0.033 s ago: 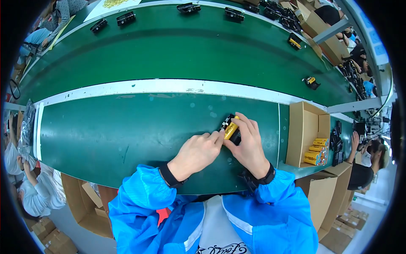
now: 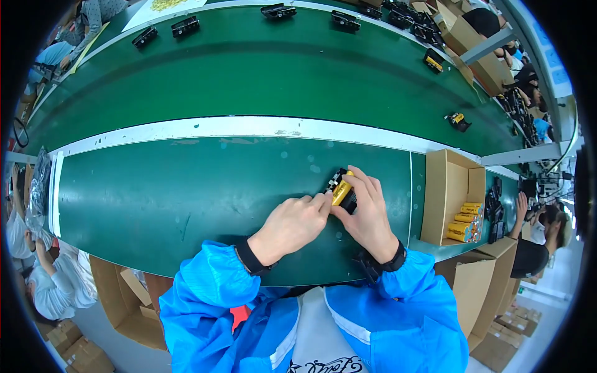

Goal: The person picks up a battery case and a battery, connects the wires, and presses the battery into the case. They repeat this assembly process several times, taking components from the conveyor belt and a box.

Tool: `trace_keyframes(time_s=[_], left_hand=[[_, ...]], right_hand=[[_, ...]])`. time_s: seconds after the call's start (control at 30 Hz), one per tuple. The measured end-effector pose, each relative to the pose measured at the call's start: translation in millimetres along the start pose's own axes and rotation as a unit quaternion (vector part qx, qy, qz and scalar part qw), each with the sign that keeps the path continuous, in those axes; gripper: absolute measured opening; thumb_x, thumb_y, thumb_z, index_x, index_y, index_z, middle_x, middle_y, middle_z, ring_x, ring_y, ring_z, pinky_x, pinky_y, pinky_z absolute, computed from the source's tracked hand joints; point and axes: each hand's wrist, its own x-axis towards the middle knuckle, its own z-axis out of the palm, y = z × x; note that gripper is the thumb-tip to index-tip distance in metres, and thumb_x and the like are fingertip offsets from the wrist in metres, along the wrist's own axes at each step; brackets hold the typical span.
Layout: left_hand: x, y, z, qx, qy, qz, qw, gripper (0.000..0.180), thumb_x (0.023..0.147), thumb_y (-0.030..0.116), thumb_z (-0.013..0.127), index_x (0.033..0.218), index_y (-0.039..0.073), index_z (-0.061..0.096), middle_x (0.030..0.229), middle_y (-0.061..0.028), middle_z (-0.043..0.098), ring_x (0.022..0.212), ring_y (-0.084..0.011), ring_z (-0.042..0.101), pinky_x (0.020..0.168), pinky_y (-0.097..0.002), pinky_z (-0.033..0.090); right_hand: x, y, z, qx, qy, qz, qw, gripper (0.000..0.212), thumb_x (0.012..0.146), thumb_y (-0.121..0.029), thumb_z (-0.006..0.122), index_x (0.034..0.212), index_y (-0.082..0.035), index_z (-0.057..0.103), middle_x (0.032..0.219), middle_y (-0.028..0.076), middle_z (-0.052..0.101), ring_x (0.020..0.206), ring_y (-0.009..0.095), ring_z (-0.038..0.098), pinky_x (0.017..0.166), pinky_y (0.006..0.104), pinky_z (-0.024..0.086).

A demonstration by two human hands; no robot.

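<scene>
Above the green bench, a little right of the middle, I hold a yellow cylindrical battery [image 2: 341,191] set against a small black plastic housing [image 2: 336,177]. Bright metal-looking parts show along the housing's left side. My right hand [image 2: 368,211] is closed round the right side of both, fingers at the top end and thumb at the lower end. My left hand [image 2: 295,225] is curled, its fingertips pinching the lower left end of the battery and housing. Fingers hide part of the housing. I cannot tell whether the battery is fully seated.
An open cardboard box [image 2: 436,193] with several yellow batteries [image 2: 465,219] stands at the right, black parts [image 2: 495,211] beyond it. Past a white rail [image 2: 249,126] runs a green belt [image 2: 261,68] bearing black housings [image 2: 278,11]. Other people work at both sides.
My hands and the battery with its housing have shifted very slightly to the right. The grip is the same.
</scene>
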Motion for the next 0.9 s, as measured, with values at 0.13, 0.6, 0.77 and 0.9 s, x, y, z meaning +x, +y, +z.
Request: trace_keyframes(time_s=[0.13,0.6,0.77,0.9], left_hand=[[3.1,6.8,-4.9,0.067,-0.045,0.023,0.996,0.043,0.078,0.009,0.061,0.116,-0.012,0.061,0.093,-0.0103,0.061,0.077,-0.0193,0.066,0.064,-0.0332,0.055],[35.8,-8.6,-17.1,-0.144,-0.024,-0.137,0.980,0.032,0.081,0.015,0.071,0.107,-0.003,0.067,0.087,-0.0151,0.066,0.073,-0.0232,0.066,0.060,-0.0337,0.051],[73.7,-12.1,-2.6,-0.130,-0.161,-0.253,0.945,0.033,0.071,0.026,0.079,0.083,-0.001,0.065,0.071,-0.0181,0.065,0.062,-0.0315,0.063,0.057,-0.0400,0.049],[74.4,-4.7,-11.5,-0.120,-0.193,-0.271,0.935,0.035,0.071,0.024,0.083,0.083,-0.002,0.063,0.071,-0.0159,0.064,0.060,-0.0275,0.062,0.056,-0.0383,0.049]], right_hand=[[-6.5,-0.7,7.0,0.008,0.016,0.010,1.000,0.073,0.065,0.003,0.081,0.131,0.002,0.049,0.140,0.021,0.050,0.117,0.041,0.052,0.100,0.0451,0.046],[-12.9,4.4,20.0,-0.012,0.001,0.000,1.000,0.077,0.077,-0.010,0.076,0.139,0.011,0.036,0.145,0.035,0.035,0.124,0.049,0.043,0.102,0.0475,0.045],[-19.3,16.3,22.9,0.007,0.045,-0.032,0.998,0.075,0.076,-0.011,0.078,0.136,0.012,0.040,0.147,0.036,0.034,0.128,0.052,0.042,0.104,0.0468,0.043],[-27.3,31.6,-44.1,0.107,0.039,-0.048,0.992,0.062,0.079,-0.013,0.078,0.130,0.006,0.049,0.145,0.031,0.041,0.126,0.048,0.048,0.102,0.0456,0.046]])
